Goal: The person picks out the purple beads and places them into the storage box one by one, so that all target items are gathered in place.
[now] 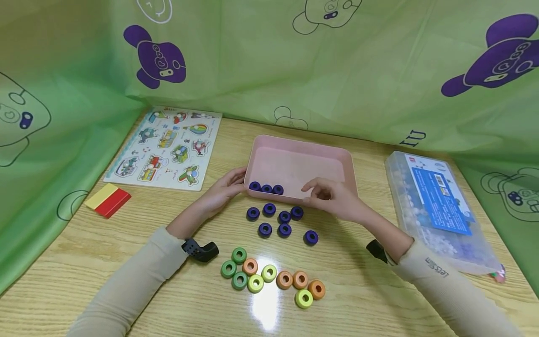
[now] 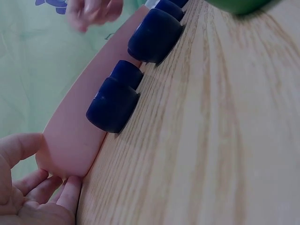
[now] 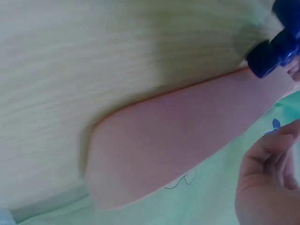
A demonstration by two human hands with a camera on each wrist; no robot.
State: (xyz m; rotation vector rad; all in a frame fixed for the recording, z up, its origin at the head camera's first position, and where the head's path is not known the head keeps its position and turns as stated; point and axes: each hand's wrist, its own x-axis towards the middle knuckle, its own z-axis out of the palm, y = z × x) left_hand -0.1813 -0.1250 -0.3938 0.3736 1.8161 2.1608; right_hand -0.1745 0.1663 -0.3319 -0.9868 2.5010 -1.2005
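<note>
A shallow pink tray (image 1: 303, 157) lies on the table. Its near left corner is held by my left hand (image 1: 221, 192), thumb on the front wall and fingers at the end, as the left wrist view shows. Three dark blue ring beads (image 1: 266, 188) sit in the tray's front left corner. Above the front rim, right of these beads, hovers my right hand (image 1: 334, 199); its fingers are loosely bent, thumb and index apart, with nothing seen between them. Several more blue beads (image 1: 284, 230) lie on the table just in front of the tray.
Nearer me are green beads (image 1: 239, 280), orange beads (image 1: 300, 279) and yellow beads (image 1: 304, 298). A picture puzzle board (image 1: 168, 147) lies back left, with a yellow-and-red piece (image 1: 108, 200) before it. To the right stands a clear plastic case (image 1: 438, 210). A green curtain (image 1: 252, 61) hangs behind.
</note>
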